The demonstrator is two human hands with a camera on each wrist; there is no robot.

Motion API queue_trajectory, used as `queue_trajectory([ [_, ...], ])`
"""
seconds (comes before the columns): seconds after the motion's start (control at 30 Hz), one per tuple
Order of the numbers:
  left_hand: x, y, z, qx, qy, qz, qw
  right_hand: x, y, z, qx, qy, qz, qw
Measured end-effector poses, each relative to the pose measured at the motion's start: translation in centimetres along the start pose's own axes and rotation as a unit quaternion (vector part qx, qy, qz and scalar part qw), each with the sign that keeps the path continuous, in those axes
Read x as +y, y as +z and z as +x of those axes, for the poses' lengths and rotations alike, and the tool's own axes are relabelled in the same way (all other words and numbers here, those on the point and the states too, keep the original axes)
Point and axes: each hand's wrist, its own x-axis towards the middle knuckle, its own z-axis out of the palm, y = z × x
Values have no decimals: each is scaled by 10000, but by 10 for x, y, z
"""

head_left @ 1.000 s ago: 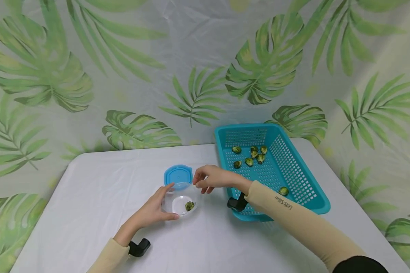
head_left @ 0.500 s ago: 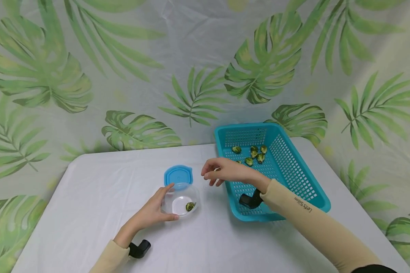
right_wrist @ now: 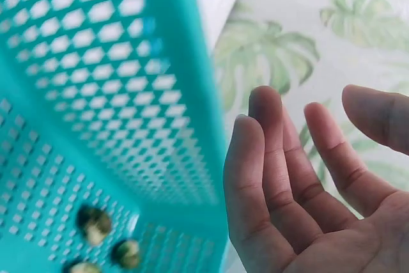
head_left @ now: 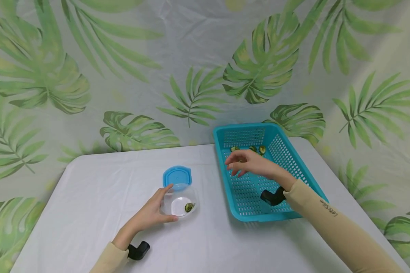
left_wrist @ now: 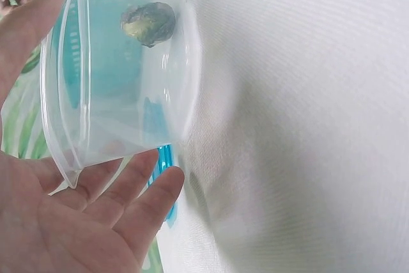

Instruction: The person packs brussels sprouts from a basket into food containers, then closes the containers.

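My left hand [head_left: 152,210] grips a clear plastic tub [head_left: 173,201] by its side, thumb and fingers spread around the rim. One Brussels sprout [head_left: 189,207] lies at the bottom of the tub; it shows through the wall in the left wrist view [left_wrist: 149,23]. Over the left part of a teal basket [head_left: 275,217] hovers my right hand [head_left: 251,163], its fingers loosely bent with nothing between them. Several Brussels sprouts [head_left: 262,149] lie at the far end of the basket, partly hidden behind that hand. In the right wrist view a few sprouts [right_wrist: 94,224] are blurred.
Just behind the tub lies a blue lid [head_left: 177,176] on the white-covered table [head_left: 106,189]. A leaf-print cloth [head_left: 191,49] hangs at the table's back edge. The basket's tall perforated walls stand on the right half of the table.
My right hand has moved right, away from beside the tub, and is now over the basket. The left hand and the tub stay in place.
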Motion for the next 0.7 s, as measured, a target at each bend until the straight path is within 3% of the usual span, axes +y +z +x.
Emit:
queue_trajectory([
  [0.33,1,2,-1,24,-28,-4,10000,46,-30,-17,399,537,-105,9977],
  [0.7,3,2,-2,16,13,-30,10000,78,-58,-44,345,1296,-368,9903],
])
